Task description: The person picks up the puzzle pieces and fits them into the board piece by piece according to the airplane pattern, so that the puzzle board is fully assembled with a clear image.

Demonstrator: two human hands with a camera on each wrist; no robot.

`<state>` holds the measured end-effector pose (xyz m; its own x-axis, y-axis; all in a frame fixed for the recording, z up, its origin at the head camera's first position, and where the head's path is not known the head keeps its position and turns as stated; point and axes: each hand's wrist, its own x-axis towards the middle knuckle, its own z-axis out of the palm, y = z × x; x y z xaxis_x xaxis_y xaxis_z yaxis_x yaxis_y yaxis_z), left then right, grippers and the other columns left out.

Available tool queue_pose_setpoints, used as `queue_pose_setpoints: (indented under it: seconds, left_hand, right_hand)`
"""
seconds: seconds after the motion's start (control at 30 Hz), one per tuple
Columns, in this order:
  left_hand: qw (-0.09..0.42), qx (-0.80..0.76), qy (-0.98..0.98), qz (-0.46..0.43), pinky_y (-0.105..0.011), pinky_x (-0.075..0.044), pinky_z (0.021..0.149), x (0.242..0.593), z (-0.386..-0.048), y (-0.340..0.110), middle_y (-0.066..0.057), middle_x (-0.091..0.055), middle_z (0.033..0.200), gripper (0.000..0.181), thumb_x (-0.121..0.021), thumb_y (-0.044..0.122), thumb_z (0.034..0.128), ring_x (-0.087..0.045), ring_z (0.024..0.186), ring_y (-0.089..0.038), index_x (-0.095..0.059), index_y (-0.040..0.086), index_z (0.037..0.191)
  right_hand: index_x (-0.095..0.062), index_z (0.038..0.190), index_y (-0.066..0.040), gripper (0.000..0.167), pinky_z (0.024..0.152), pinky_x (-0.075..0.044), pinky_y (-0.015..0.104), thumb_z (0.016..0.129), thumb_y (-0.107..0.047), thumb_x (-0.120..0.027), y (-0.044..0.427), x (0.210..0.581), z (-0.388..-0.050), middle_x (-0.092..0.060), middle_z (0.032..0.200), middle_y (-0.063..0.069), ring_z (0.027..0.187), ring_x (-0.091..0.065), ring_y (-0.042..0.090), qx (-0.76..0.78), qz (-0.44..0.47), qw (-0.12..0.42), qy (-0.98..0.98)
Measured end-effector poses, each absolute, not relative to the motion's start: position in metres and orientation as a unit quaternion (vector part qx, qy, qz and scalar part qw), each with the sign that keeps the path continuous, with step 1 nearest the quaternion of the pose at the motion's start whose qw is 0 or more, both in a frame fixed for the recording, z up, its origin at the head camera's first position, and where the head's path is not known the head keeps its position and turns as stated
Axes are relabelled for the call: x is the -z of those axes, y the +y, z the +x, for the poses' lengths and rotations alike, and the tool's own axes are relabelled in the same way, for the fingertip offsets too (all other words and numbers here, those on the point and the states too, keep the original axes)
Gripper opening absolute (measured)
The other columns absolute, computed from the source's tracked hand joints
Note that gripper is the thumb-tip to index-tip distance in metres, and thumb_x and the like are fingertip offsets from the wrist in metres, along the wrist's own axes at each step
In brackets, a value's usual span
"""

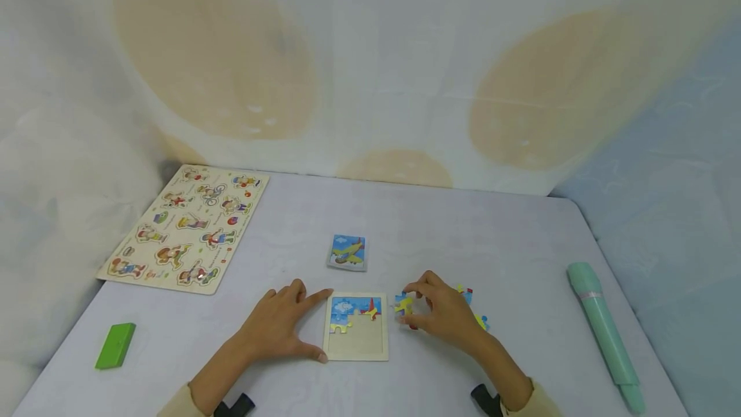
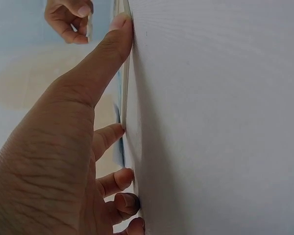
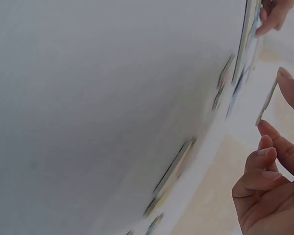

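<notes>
A small square jigsaw puzzle board (image 1: 366, 343) lies on the table in the head view, with blue-sky pieces and a red shape along its top and left. My left hand (image 1: 280, 327) is at its left side, thumb and index finger spread and touching the left corners. To the right of the board, my right hand (image 1: 454, 315) pinches a blue-and-yellow jigsaw piece (image 1: 403, 304) between thumb and index finger. The right wrist view shows this piece (image 3: 268, 102) edge-on, raised off the table. Loose jigsaw pieces (image 1: 466, 295) lie beside the right hand, partly hidden by it.
Behind the board lies a small airplane picture packet (image 1: 348, 252). A large board with printed figures (image 1: 193, 237) is at the back left, with a green block (image 1: 116, 345) nearer the front. On the far right lies a long mint-green tube (image 1: 604, 333). Draped cloth (image 1: 393, 82) surrounds the table.
</notes>
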<state>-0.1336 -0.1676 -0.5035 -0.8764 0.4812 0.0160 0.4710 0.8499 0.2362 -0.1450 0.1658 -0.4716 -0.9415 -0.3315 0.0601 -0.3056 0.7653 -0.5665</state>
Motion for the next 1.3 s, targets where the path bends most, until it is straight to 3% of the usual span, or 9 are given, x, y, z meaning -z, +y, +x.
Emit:
queue_pose_setpoints:
  seconds: [0.43,0.9,1.3]
  left_hand:
    - [0.021,-0.112,0.962,0.247,-0.026,-0.026,0.066,0.504,-0.134,-0.168,0.009,-0.033,0.090,0.106,-0.058,0.095,0.0551,-0.033,0.072,-0.007,-0.050,0.038,0.144]
    - [0.024,-0.114,0.961,0.250,-0.027,-0.026,0.067,0.503,-0.135,-0.168,0.008,-0.033,0.091,0.107,-0.056,0.096,0.0560,-0.033,0.071,-0.007,-0.049,0.037,0.146]
    - [0.029,-0.108,0.962,0.247,-0.027,-0.026,0.067,0.502,-0.135,-0.168,0.008,-0.034,0.091,0.107,-0.056,0.096,0.0561,-0.034,0.071,-0.007,-0.048,0.037,0.146]
  right_hand:
    - [-0.072,0.112,-0.011,0.047,0.063,-0.043,0.018,0.074,-0.033,-0.088,0.130,0.474,-0.133,-0.054,0.097,-0.005,0.076,-0.052,0.009,0.277,-0.263,0.033,0.923]
    - [-0.071,0.116,-0.014,0.048,0.069,-0.043,0.017,0.080,-0.044,-0.080,0.104,0.472,-0.137,-0.052,0.101,-0.007,0.077,-0.046,0.002,0.213,-0.294,0.080,0.928]
    - [-0.070,0.117,-0.011,0.052,0.067,-0.044,0.015,0.079,-0.044,-0.082,0.093,0.477,-0.139,-0.049,0.102,-0.005,0.075,-0.047,0.001,0.192,-0.308,0.060,0.930]
